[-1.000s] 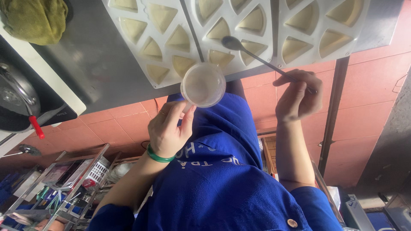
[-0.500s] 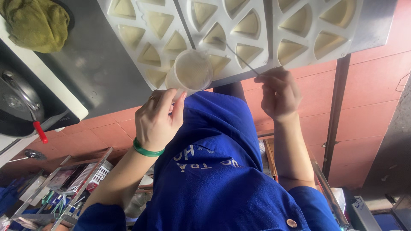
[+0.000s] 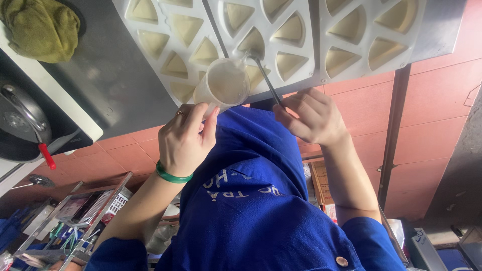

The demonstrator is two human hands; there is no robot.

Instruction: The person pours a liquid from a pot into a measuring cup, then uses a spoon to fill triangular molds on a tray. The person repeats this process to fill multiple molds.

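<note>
A clear plastic cup (image 3: pixel 227 83) is gripped by the left hand (image 3: pixel 186 138); a metal spoon (image 3: pixel 263 70) is pinched by the right hand (image 3: pixel 311 115) over the white mould tray (image 3: pixel 311 55).

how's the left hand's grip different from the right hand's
The left hand wraps a clear plastic cup of pale liquid and wears a green bangle; the right hand pinches a thin metal spoon and has a bare wrist. Both work over the white mould tray.

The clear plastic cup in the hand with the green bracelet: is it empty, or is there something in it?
Not empty. The clear plastic cup holds a pale creamy liquid, tilted over the white mould tray; how full, I cannot tell.
</note>
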